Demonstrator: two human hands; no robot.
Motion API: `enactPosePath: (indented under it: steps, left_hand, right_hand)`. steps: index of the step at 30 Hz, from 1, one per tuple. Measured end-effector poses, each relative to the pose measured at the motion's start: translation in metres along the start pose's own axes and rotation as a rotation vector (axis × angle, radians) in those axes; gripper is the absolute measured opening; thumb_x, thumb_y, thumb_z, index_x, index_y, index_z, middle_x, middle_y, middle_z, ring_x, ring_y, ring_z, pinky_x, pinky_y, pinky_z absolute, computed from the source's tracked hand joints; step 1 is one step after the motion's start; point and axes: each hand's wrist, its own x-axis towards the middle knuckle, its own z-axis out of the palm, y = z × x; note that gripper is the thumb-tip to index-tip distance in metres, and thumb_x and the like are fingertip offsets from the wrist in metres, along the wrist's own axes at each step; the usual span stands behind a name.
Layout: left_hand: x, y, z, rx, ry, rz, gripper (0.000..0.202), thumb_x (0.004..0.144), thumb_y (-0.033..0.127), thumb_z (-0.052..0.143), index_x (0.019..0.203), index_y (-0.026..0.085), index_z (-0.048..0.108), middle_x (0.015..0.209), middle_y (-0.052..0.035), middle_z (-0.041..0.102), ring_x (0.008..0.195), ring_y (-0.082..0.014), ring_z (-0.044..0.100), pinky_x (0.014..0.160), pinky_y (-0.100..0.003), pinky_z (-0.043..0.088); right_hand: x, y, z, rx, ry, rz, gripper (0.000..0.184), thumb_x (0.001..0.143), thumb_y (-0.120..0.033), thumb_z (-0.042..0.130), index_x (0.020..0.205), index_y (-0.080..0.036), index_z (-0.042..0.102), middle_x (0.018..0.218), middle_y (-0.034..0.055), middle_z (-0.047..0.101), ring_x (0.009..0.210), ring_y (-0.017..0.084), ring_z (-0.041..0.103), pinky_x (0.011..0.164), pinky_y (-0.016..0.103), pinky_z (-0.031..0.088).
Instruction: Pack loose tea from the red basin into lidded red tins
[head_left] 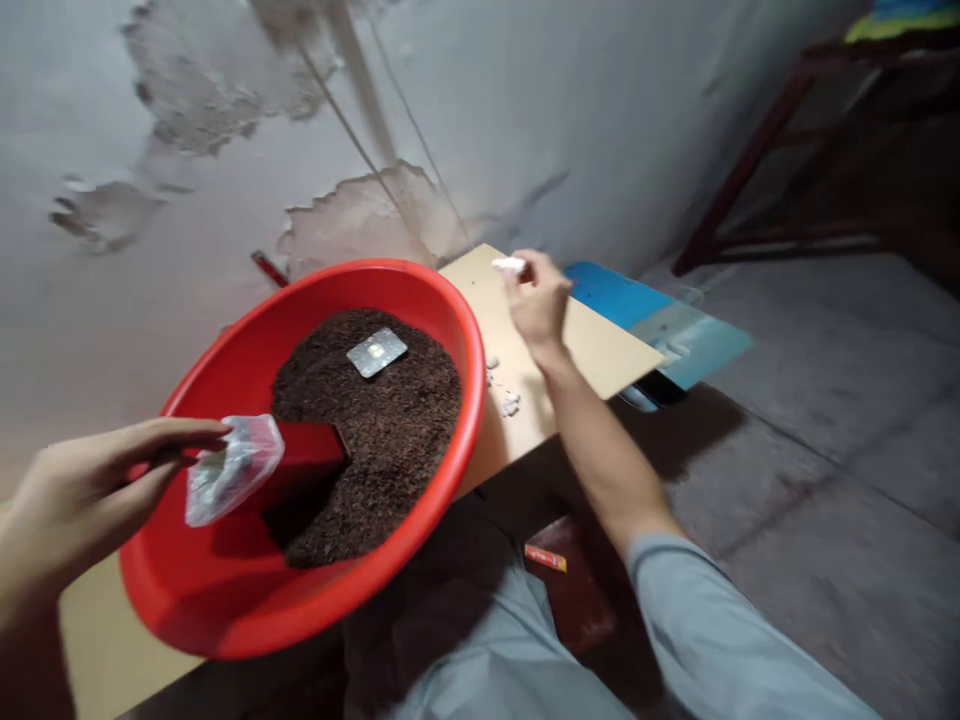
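Note:
A large red basin (480,370) holds dark brown, crumbly material (405,440) like soil or shredded leaf. My left hand (97,480) reaches in from the left over its rim, thumb and fingers pinched on a small clear plastic bag (238,470). Behind the bag, a dark red box (315,447) rests in the basin against the brown material. On top of the material lies a flat grey rectangular piece (377,352). My right hand (541,300), beyond the basin's right rim, is closed on a small white piece (509,265) whose kind I cannot make out.
The basin stands on a pale board (607,350), with small whitish lumps (511,404) near its right rim. A blue sheet (607,292) and a dark phone-like object (658,388) lie beyond. A peeling wall (525,110) rises behind; a dark red frame (757,160) stands right.

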Motion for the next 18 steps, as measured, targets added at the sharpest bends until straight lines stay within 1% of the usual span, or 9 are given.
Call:
enactPosePath:
  steps: [1, 2, 4, 6, 8, 10, 12, 16, 18]
  left_hand:
    - [0.002, 0.012, 0.003, -0.020, 0.019, 0.067, 0.018, 0.086, 0.034, 0.061, 0.094, 0.038, 0.077, 0.085, 0.0117, 0.079, 0.066, -0.0138, 0.071, 0.063, -0.022, 0.055]
    - [0.004, 0.025, 0.007, -0.049, 0.061, 0.112, 0.019, 0.087, 0.028, 0.061, 0.099, 0.033, 0.075, 0.090, 0.0086, 0.079, 0.071, -0.0136, 0.072, 0.067, -0.022, 0.056]
    - [0.012, 0.045, 0.018, -0.110, 0.158, 0.181, 0.027, 0.089, 0.021, 0.062, 0.114, 0.025, 0.070, 0.110, -0.0018, 0.077, 0.088, -0.0155, 0.074, 0.077, -0.026, 0.059]
    - [0.020, 0.055, 0.028, -0.219, 0.275, 0.253, 0.039, 0.087, 0.030, 0.072, 0.125, 0.021, 0.063, 0.119, -0.0091, 0.070, 0.096, -0.0181, 0.072, 0.072, -0.026, 0.061]
    - [0.025, 0.053, 0.037, -0.244, 0.333, 0.275, 0.047, 0.083, 0.036, 0.079, 0.124, 0.021, 0.061, 0.123, -0.0107, 0.065, 0.094, -0.0175, 0.071, 0.069, -0.026, 0.062]
    - [0.026, 0.043, 0.041, -0.230, 0.362, 0.299, 0.034, 0.086, 0.032, 0.076, 0.114, 0.020, 0.063, 0.115, -0.0078, 0.067, 0.091, -0.0153, 0.070, 0.071, -0.025, 0.061]
    - [0.024, 0.028, 0.045, -0.260, 0.371, 0.292, 0.021, 0.090, 0.025, 0.072, 0.108, 0.019, 0.062, 0.104, -0.0047, 0.069, 0.089, -0.0139, 0.069, 0.073, -0.024, 0.060]
    - [0.021, -0.005, 0.055, -0.378, 0.413, 0.155, 0.042, 0.078, 0.031, 0.083, 0.109, 0.017, 0.058, 0.107, -0.0060, 0.065, 0.086, -0.0143, 0.068, 0.060, -0.020, 0.056]
    - [0.021, -0.017, 0.060, -0.406, 0.443, 0.095, 0.039, 0.077, 0.029, 0.083, 0.104, 0.017, 0.059, 0.103, -0.0049, 0.065, 0.081, -0.0130, 0.066, 0.057, -0.019, 0.054]
  right_hand:
    - [0.002, -0.025, -0.004, 0.086, 0.010, -0.059, 0.029, 0.096, -0.026, 0.055, 0.120, -0.015, 0.066, 0.122, 0.0128, 0.068, 0.112, 0.022, 0.063, 0.098, 0.037, 0.051]
    - [0.000, -0.052, -0.005, 0.194, -0.082, -0.114, 0.031, 0.095, -0.030, 0.059, 0.121, -0.017, 0.066, 0.118, 0.0109, 0.070, 0.107, 0.021, 0.065, 0.093, 0.036, 0.053]
    - [-0.015, -0.103, -0.001, 0.399, -0.473, -0.196, 0.033, 0.088, -0.036, 0.069, 0.116, -0.019, 0.071, 0.105, 0.0073, 0.073, 0.096, 0.020, 0.068, 0.083, 0.033, 0.057]
    - [-0.038, -0.142, 0.013, 0.520, -0.857, -0.200, 0.036, 0.081, -0.036, 0.075, 0.113, -0.020, 0.074, 0.098, 0.0053, 0.075, 0.089, 0.020, 0.070, 0.075, 0.032, 0.058]
    - [-0.058, -0.166, 0.037, 0.570, -1.101, -0.166, 0.034, 0.079, -0.035, 0.076, 0.110, -0.022, 0.076, 0.096, 0.0043, 0.077, 0.087, 0.020, 0.070, 0.073, 0.033, 0.058]
    - [-0.071, -0.177, 0.063, 0.567, -1.192, -0.134, 0.027, 0.080, -0.035, 0.074, 0.104, -0.023, 0.079, 0.092, 0.0039, 0.077, 0.085, 0.020, 0.070, 0.072, 0.033, 0.058]
    - [-0.076, -0.180, 0.088, 0.532, -1.200, -0.118, 0.021, 0.082, -0.038, 0.073, 0.095, -0.023, 0.080, 0.086, 0.0039, 0.077, 0.078, 0.018, 0.069, 0.068, 0.031, 0.056]
    - [-0.074, -0.182, 0.122, 0.451, -1.151, -0.064, 0.027, 0.083, -0.046, 0.074, 0.085, -0.019, 0.078, 0.071, 0.0036, 0.072, 0.061, 0.013, 0.061, 0.056, 0.026, 0.050]
    - [-0.073, -0.184, 0.133, 0.397, -1.132, -0.020, 0.032, 0.082, -0.050, 0.075, 0.078, -0.018, 0.074, 0.063, 0.0016, 0.066, 0.055, 0.011, 0.056, 0.051, 0.024, 0.046]
